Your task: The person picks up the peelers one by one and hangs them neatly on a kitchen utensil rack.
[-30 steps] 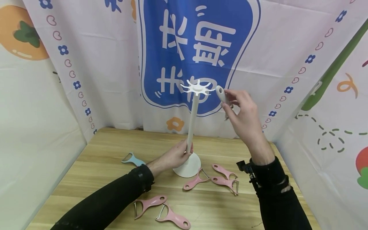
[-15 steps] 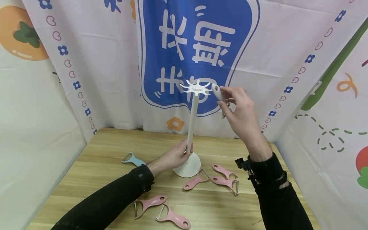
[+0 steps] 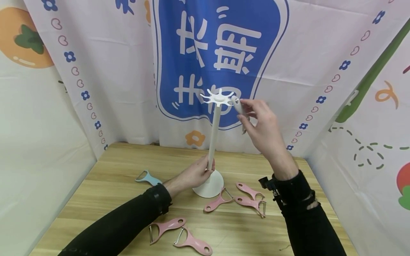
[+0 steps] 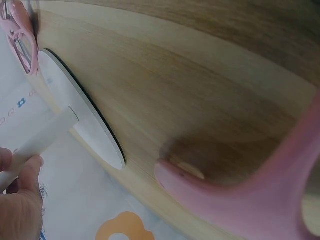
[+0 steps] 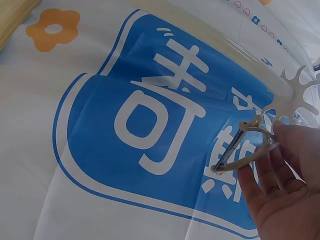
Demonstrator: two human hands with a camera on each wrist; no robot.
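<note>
A white stand has an upright pole [image 3: 215, 133], a round base [image 3: 209, 190] and a star-like ring of hooks [image 3: 219, 99] on top. My left hand [image 3: 193, 173] grips the pole low down, just above the base. My right hand [image 3: 266, 128] pinches a pale grey peeler [image 3: 237, 106] by its handle, the holed end up and the blade end hanging down. In the head view that end overlaps the hooks' right side; whether a hook passes through the hole cannot be told. The right wrist view shows the peeler's blade [image 5: 229, 146] and frame below the fingers.
Several pink peelers lie on the wooden table [image 3: 112, 199]: one [image 3: 217, 202] near the base, a pair [image 3: 251, 203] to its right, and two [image 3: 193, 243] at the front. A light blue peeler [image 3: 151, 179] lies by the left forearm. A printed curtain [image 3: 128, 89] hangs behind.
My right hand has moved left with the grey peeler, bringing its holed end from apart from the hooks to overlapping their right side. The left hand and stand have stayed put.
</note>
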